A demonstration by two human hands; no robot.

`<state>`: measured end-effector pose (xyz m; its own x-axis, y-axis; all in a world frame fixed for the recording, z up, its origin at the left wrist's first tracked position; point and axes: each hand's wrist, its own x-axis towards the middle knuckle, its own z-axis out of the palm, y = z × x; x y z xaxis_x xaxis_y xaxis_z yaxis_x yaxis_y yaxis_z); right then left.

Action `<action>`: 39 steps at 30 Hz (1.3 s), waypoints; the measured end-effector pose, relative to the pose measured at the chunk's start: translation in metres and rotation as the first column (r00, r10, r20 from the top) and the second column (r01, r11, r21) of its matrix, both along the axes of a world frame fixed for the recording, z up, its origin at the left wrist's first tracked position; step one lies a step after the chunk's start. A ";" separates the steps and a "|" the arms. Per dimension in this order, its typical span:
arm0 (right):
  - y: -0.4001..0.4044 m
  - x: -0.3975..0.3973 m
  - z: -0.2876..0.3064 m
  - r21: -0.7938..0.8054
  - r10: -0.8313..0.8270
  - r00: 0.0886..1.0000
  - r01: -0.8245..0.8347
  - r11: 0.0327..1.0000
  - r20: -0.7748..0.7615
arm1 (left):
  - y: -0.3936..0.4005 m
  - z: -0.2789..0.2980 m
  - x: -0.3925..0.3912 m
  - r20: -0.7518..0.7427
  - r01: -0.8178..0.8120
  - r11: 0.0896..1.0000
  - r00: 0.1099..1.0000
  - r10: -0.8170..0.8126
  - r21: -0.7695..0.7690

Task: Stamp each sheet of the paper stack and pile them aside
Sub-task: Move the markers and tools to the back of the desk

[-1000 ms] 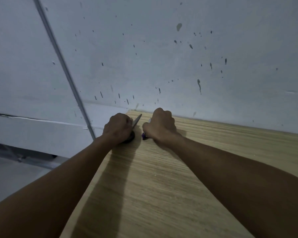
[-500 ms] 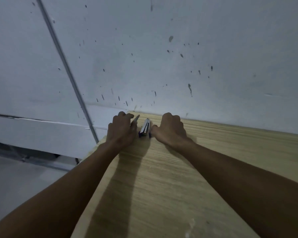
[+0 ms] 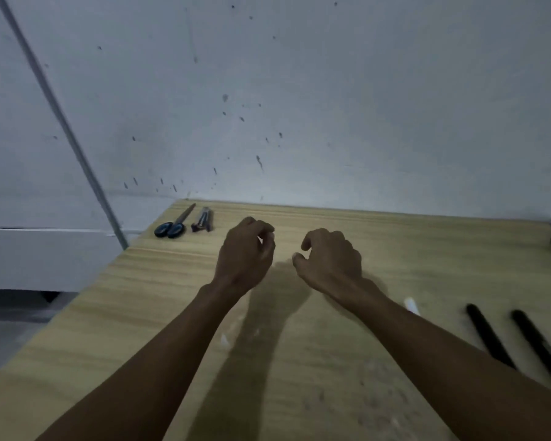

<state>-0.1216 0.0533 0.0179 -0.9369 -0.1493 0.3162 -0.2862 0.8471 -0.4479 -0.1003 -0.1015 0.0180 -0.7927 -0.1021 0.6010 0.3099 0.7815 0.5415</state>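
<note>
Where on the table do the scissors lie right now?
In the head view, the scissors lie at the table's far left corner, near the wall, just left of the stapler.

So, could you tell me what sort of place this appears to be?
Probably a plain work desk in a bare room: a wood-grain tabletop pushed against a speckled white wall, with scissors and two black pens lying on it.

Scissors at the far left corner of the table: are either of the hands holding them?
No. The scissors lie on the table, apart from the left hand and right hand, which hold nothing.
</note>
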 end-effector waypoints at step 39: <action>0.188 0.097 -0.021 0.133 -0.293 0.955 0.285 0.949 0.050 | 0.169 -0.018 0.053 0.563 -0.032 0.987 0.818 0.115 -0.155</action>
<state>-0.0244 0.2412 -0.0032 -0.9643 0.0973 0.2465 0.0065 0.9385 -0.3452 -0.0474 0.0676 0.0001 -0.9903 -0.1268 0.0571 -0.0825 0.8664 0.4926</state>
